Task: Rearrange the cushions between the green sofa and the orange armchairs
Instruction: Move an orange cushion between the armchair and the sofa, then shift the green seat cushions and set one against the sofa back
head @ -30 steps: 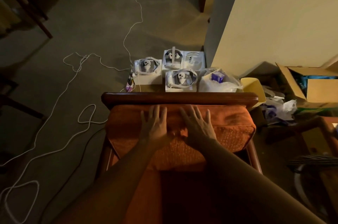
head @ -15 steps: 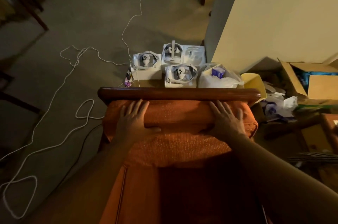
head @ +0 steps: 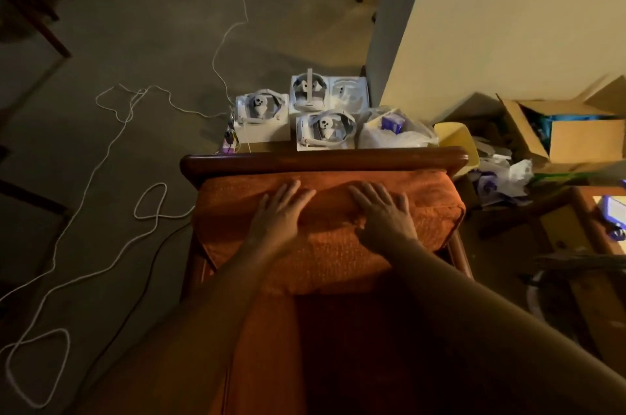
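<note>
Change since half a second ago: both hands have slid inward from the outer ends of the cushion toward its middle, and the camera sits a little higher over the chair.
Head view, cushion: the orange back cushion (head: 325, 228) leans against the chair back, directly ahead of and below the person, its top edge just under the dark wooden top rail (head: 321, 158) of the orange armchair (head: 264, 347).
Head view, long axis: the cushion runs left to right across the picture, parallel to the rail; both forearms come at it square on.
Head view, left hand: the left hand (head: 279, 214) lies flat and spread, palm down on the upper left-centre of the cushion, fingers pointing up at the rail, gripping nothing.
Head view, right hand: the right hand (head: 384, 218) is likewise flat and spread on the upper right-centre, fingers angled slightly leftward, gripping nothing.
Head view, nearness: neither hand is clearly nearer; they sit level, a gap of bare fabric between them.
Head view, judgement: this looks like pressing or smoothing the cushion into place, and any lift would need the hands to move out to its ends first.
Head view, surroundings: white boxes (head: 298, 116) and a white cable (head: 111, 150) lie on the floor beyond the rail; the green sofa is not in view.
</note>
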Demonstrator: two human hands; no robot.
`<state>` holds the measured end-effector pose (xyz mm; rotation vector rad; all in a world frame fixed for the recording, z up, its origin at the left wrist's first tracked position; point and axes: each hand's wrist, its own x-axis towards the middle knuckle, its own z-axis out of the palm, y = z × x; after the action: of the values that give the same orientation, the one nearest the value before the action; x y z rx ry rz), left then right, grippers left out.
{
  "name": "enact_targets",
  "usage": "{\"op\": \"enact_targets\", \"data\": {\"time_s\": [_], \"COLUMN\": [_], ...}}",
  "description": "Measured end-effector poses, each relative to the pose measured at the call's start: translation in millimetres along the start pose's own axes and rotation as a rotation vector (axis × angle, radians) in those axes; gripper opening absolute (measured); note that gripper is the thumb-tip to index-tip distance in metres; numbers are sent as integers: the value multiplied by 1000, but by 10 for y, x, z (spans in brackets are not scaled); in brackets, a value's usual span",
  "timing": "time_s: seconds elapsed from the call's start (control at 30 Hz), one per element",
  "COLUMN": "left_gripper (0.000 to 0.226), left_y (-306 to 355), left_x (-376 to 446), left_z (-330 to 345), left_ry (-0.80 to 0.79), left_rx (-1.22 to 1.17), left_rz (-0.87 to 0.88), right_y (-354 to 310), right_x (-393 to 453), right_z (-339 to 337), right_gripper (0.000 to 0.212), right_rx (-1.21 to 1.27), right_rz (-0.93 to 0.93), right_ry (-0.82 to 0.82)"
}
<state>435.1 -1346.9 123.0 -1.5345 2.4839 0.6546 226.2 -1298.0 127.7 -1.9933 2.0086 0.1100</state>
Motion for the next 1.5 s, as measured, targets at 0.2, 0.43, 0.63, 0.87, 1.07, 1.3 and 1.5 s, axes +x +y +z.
{"op": "enact_targets", "data": {"time_s": [0.2, 0.43, 0.63, 0.87, 1.07, 1.3, 1.5], "left_gripper": [49, 39, 32, 40, 22, 38, 40], "left_y": [273, 1120, 2098, 4213, 5522, 6265, 6616], "left_x": [-176, -533, -972, -2255, -4026, -6292, -7735], "left_z": [-161, -200, -86, 639, 1544, 2699, 3335], "left_ry": [148, 167, -20, -144, -310, -512, -646], "left_rx": [-32, -96, -15, 110, 144, 237, 367], "left_rz": [37, 222, 367, 781, 1165, 1546, 1685], "right_y": [-166, -69, 492, 994, 922, 75, -563], "right_x": [-443, -1330, -2609, -4995, -7451, -9887, -11153], "right_z": [-312, -668, -747, -391, 164, 966, 1384], "right_gripper": [62, 35, 30, 26, 36, 36, 33], "right_rx": [81, 236, 371, 437, 599, 634, 653], "right_rz": [304, 347, 533, 963, 1368, 1821, 2080], "right_ry": [-24, 39, 101, 289, 348, 408, 488]}}
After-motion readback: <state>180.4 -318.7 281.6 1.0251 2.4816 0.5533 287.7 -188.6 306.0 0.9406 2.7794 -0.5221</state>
